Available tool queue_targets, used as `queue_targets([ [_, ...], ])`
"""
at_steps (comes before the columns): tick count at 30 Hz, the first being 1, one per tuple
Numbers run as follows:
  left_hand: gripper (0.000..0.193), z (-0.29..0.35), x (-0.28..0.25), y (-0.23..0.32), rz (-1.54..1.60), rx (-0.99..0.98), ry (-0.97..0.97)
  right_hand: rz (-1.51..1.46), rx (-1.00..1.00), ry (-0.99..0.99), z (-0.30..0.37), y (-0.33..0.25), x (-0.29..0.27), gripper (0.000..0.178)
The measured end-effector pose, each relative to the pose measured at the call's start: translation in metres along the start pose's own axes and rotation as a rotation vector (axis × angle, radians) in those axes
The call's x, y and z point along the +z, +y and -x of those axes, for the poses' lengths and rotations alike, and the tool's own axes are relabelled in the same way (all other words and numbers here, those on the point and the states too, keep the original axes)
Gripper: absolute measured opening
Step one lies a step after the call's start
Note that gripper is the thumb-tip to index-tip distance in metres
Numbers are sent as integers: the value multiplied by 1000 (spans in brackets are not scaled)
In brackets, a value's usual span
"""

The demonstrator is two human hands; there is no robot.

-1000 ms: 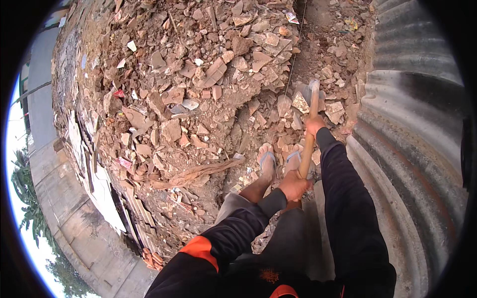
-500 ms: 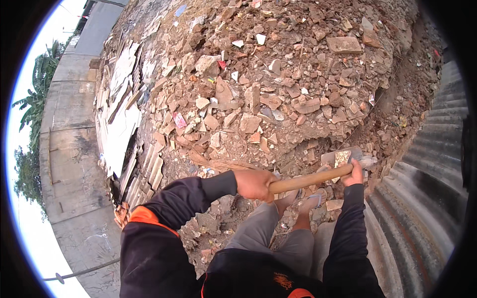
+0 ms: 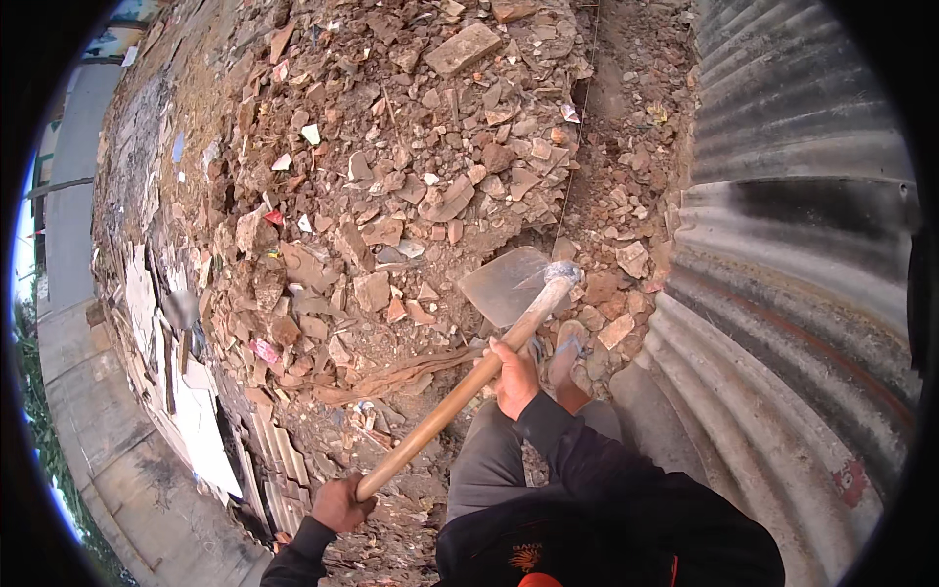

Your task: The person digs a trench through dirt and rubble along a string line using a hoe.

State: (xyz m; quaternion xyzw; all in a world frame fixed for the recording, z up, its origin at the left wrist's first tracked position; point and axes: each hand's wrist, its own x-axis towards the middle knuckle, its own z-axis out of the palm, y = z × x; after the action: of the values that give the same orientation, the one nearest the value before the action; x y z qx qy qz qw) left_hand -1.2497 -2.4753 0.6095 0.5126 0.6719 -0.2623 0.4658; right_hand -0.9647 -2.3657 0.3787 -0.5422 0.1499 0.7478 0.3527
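Both my hands grip the wooden handle of a hoe, slanting from lower left up to the right. My left hand is wrapped round the handle's lower-left end. Farther up the shaft, my right hand is closed round it below the head. The hoe's broad grey metal blade looks bare, apart from dusty smears. It is over the near edge of a mound of rubble, made of broken brick, tile and soil. Whether the blade touches the ground I cannot tell.
Corrugated sheets line the right side, close to my sandalled foot. Broken white boards lie at the left, before a concrete wall. A blurred grey spot shows over the boards. A brown cloth-like strip lies near my legs.
The view has turned right. My left hand has moved down and left; my right hand is now farther from the hoe's head. A pale piece seen at the blade earlier no longer shows there.
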Motion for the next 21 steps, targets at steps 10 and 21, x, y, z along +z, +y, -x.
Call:
queue_targets([
  [10,38,-419,295,285,584,207,53,395,-434,379,-282,-201,-208,20],
  [21,26,-569,295,364,872,250,-22,1092,-565,566,-439,-251,-223,53],
])
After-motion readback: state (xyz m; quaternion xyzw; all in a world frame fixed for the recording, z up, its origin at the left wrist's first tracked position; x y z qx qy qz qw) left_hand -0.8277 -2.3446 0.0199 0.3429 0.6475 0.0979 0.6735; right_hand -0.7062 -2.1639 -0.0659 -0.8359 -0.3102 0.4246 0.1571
